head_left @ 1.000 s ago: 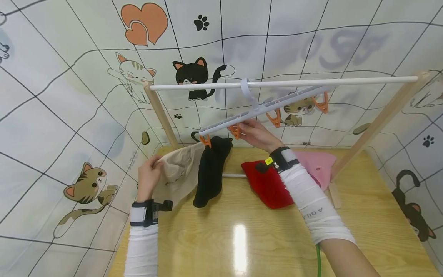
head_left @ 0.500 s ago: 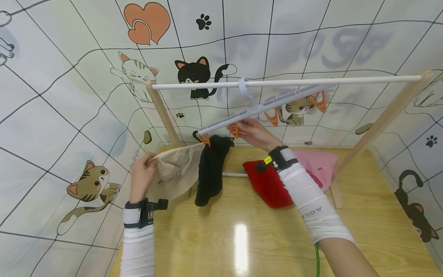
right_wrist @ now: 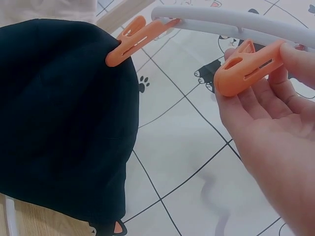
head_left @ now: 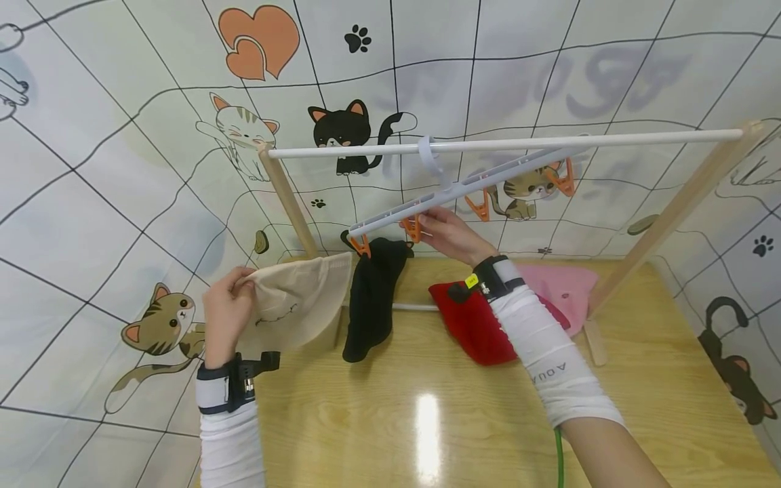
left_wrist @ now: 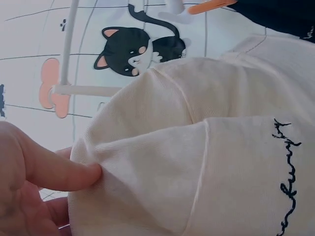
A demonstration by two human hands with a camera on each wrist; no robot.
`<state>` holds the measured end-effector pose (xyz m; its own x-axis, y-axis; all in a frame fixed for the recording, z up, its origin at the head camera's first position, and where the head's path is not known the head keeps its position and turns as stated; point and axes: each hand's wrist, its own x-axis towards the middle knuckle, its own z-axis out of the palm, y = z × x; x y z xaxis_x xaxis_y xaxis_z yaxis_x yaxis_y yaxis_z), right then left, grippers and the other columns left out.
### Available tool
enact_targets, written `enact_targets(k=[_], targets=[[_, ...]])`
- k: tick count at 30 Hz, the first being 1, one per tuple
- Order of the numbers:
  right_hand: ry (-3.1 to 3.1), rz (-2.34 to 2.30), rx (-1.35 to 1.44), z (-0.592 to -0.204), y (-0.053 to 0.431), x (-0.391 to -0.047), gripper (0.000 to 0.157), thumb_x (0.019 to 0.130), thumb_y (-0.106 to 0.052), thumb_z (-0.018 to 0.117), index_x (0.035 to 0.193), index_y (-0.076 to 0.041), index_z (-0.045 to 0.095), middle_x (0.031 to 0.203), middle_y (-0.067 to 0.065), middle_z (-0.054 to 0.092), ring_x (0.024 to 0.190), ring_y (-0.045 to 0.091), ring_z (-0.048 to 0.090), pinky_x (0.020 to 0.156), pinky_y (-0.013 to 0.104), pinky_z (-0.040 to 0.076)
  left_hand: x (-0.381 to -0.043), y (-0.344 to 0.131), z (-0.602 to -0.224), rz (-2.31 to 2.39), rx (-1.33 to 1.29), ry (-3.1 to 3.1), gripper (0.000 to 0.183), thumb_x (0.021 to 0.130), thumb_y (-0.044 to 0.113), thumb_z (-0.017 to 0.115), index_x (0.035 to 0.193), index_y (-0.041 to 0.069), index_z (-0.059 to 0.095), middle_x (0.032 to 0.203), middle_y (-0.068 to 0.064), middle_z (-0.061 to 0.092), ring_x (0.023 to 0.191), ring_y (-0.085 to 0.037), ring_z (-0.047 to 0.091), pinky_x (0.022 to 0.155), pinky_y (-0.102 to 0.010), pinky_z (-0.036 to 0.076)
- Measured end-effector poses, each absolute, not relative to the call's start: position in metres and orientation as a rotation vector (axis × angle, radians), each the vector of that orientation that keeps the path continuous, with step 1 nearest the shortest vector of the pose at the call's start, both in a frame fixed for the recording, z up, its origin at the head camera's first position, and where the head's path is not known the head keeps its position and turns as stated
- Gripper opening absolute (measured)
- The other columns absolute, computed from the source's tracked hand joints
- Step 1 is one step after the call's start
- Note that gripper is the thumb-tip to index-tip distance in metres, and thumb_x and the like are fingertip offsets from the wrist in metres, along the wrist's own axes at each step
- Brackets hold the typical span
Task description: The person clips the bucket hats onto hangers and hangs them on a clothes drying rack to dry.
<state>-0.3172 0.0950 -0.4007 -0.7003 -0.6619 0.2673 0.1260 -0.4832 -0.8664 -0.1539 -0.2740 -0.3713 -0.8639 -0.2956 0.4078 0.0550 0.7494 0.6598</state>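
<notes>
My left hand (head_left: pixel 228 308) pinches the edge of a beige bucket hat (head_left: pixel 299 298) between thumb and fingers. Black stitched script runs across the hat (left_wrist: pixel 236 162) in the left wrist view. My right hand (head_left: pixel 454 236) holds an orange clothes clip (right_wrist: pixel 248 69), thumb at its upper end and fingers behind it. That clip hangs from a white clip hanger (head_left: pixel 448 193), hooked over the rod and tilted down to the left. From the hanger's left end clip (right_wrist: pixel 142 39), a black bucket hat (head_left: pixel 371 298) hangs beside the beige one.
A white rod (head_left: pixel 549 144) on wooden posts spans the scene. Two more orange clips (head_left: pixel 480 205) hang along the hanger's right half. A red hat (head_left: pixel 470 325) and a pink hat (head_left: pixel 564 291) lie on the wooden table (head_left: pixel 366 420), partly behind the right forearm.
My left hand has moved left and slightly up, drawing the beige bucket hat away from the black one and spreading it. My right hand stays at the same clip.
</notes>
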Motion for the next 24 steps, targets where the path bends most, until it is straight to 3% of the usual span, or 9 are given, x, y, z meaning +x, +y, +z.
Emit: enact_targets(k=[6, 10, 16, 24], targets=[[1.238, -2.206, -0.819, -0.4, 0.096, -0.317, 0.042, 0.1, 0.009, 0.03, 0.114, -0.014, 0.062, 0.121, 0.005, 0.056, 0.115, 0.024, 0.044, 0.099, 0.034, 0.037, -0.144, -0.275, -0.357, -0.94, 0.198, -2.422, 0.023, 0.089, -0.005, 0.051, 0.102, -0.003, 0.069, 0.104, -0.024, 0.067, 0.08, -0.03, 0.056, 0.059, -0.031, 0.037], [1.255, -2.201, -0.802, -0.4, 0.095, -0.317, 0.042, 0.1, 0.01, 0.029, 0.114, -0.015, 0.06, 0.121, 0.004, 0.055, 0.117, 0.023, 0.043, 0.1, 0.034, 0.036, -0.136, -0.275, -0.348, -0.906, 0.193, -2.412, 0.023, 0.088, -0.005, 0.05, 0.101, -0.003, 0.07, 0.102, -0.025, 0.067, 0.076, -0.029, 0.054, 0.052, -0.025, 0.035], [1.273, -2.201, -0.808, -0.4, 0.095, -0.318, 0.043, 0.1, 0.01, 0.031, 0.115, -0.015, 0.062, 0.121, 0.004, 0.057, 0.114, 0.025, 0.044, 0.097, 0.033, 0.039, -0.125, -0.273, -0.333, -0.891, 0.165, -2.397, 0.023, 0.089, -0.006, 0.05, 0.1, -0.003, 0.07, 0.102, -0.025, 0.067, 0.081, -0.031, 0.056, 0.055, -0.02, 0.035], [1.275, -2.203, -0.801, -0.4, 0.092, -0.317, 0.042, 0.1, 0.009, 0.032, 0.115, -0.016, 0.062, 0.121, 0.005, 0.058, 0.113, 0.026, 0.044, 0.095, 0.032, 0.04, -0.118, -0.268, -0.322, -0.912, 0.131, -2.402, 0.021, 0.091, -0.004, 0.05, 0.1, -0.003, 0.069, 0.103, -0.022, 0.067, 0.093, -0.032, 0.06, 0.07, -0.037, 0.043]])
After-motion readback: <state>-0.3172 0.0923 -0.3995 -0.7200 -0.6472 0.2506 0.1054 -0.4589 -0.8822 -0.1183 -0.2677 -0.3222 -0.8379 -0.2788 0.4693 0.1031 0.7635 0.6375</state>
